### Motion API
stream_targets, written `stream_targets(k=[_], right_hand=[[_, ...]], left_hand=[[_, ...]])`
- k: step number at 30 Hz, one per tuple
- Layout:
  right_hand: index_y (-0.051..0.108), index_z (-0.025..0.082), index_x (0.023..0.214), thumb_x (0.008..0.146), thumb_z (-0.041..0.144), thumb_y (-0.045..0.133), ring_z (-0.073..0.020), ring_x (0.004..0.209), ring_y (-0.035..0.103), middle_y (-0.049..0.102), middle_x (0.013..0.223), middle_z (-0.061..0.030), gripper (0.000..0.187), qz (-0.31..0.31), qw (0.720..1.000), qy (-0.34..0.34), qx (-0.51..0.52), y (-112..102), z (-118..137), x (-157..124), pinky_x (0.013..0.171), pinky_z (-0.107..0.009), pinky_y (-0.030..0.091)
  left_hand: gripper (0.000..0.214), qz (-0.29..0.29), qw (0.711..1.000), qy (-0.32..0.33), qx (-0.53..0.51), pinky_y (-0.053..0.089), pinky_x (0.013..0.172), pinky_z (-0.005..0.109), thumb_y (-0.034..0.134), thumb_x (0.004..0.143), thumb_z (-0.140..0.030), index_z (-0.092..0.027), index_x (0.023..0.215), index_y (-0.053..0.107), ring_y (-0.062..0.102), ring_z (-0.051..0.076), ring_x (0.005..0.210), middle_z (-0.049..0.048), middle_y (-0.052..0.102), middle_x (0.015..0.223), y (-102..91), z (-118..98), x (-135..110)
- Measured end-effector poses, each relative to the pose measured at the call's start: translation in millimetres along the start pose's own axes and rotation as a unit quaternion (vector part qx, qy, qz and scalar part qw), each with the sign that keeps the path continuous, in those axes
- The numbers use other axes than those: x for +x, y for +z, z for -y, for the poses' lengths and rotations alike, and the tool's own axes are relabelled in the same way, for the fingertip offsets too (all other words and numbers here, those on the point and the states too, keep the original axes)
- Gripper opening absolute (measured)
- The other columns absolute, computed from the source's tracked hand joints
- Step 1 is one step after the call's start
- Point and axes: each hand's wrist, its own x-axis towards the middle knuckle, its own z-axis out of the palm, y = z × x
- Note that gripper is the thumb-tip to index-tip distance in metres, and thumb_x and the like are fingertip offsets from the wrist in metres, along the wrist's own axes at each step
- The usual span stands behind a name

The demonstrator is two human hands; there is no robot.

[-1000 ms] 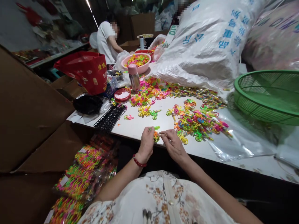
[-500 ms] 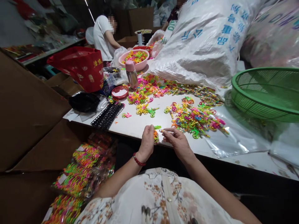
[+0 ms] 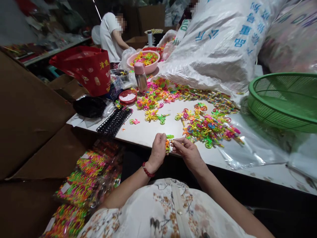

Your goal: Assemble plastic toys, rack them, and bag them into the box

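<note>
Two hands meet at the near edge of the white table (image 3: 146,130), each closed on something small. The left hand (image 3: 158,148) has its thumb and fingers pressed together around an orange and green plastic piece (image 3: 167,146), which sits between the hands, a little above the table's edge. The right hand (image 3: 186,151) pinches a slim pale part (image 3: 176,142) with thumb and fingertips, its end up against or just beside the piece; which of the two cannot be told. The step seems to be fitting one to the other, so it should go best with the left grip firm and close to the join, and the slim part lined up straight before any push, since thin plastic would likely bend if pressed at a slant. As for numbers: one small pink and green piece (image 3: 135,122) lies alone to the left; two heaps, the near right heap (image 3: 203,128) and the far heap (image 3: 158,94), hold too many to count. Farther left stand one flask (image 3: 141,80), one small red basket (image 3: 128,102) and one pink basin (image 3: 150,68); on the right, one green sieve (image 3: 279,115).
</note>
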Motion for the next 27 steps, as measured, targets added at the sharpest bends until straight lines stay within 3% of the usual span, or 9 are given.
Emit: stream_targets(k=[7, 14, 21, 27], right_hand=[[0.070, 0.021, 0.088, 0.072, 0.043, 0.078, -0.0124, 0.071, 0.063, 0.070, 0.086, 0.0004, 0.028, 0.008, 0.987, -0.087, -0.134, -2.3, -3.1, -2.4, 0.072, -0.028, 0.056], [0.072, 0.022, 0.097, 0.083, 0.034, 0.069, -0.0169, 0.082, 0.066, 0.072, 0.094, -0.0036, 0.019, -0.005, 0.933, -0.209, -0.294, -11.3, -12.3, 0.5, 0.077, -0.031, 0.053], [0.073, 0.022, 0.093, 0.077, 0.039, 0.074, -0.0175, 0.085, 0.067, 0.073, 0.092, -0.0030, 0.023, 0.013, 0.969, -0.137, -0.205, -8.7, -13.1, 1.2, 0.080, -0.032, 0.055], [0.071, 0.021, 0.086, 0.070, 0.043, 0.080, -0.0152, 0.077, 0.068, 0.071, 0.083, 0.0000, 0.029, -0.036, 0.990, -0.069, -0.121, -2.3, -5.7, 1.0, 0.081, -0.033, 0.056]], left_hand=[[0.044, 0.004, 1.000, -0.011, -0.004, 0.032, 0.034, 0.017, 0.051, 0.088, -0.063, -0.020, 0.085, 0.045, 0.041, 0.007, 0.044, -0.0055, 0.045, 0.063, -1.1, -0.3, 0.3], [0.043, 0.008, 0.999, -0.025, -0.020, 0.031, 0.035, 0.016, 0.051, 0.087, -0.062, -0.019, 0.085, 0.046, 0.041, 0.006, 0.044, -0.0050, 0.047, 0.063, 0.3, -1.9, 0.5], [0.041, -0.005, 0.999, -0.045, 0.021, 0.030, 0.038, 0.016, 0.054, 0.087, -0.059, -0.020, 0.080, 0.046, 0.038, 0.006, 0.044, -0.0068, 0.042, 0.060, -2.7, -1.2, 3.5], [0.038, -0.026, 0.998, -0.016, 0.052, 0.033, 0.045, 0.019, 0.051, 0.089, -0.057, -0.020, 0.082, 0.048, 0.040, 0.008, 0.050, -0.0055, 0.045, 0.061, -4.0, 3.6, 4.7]])
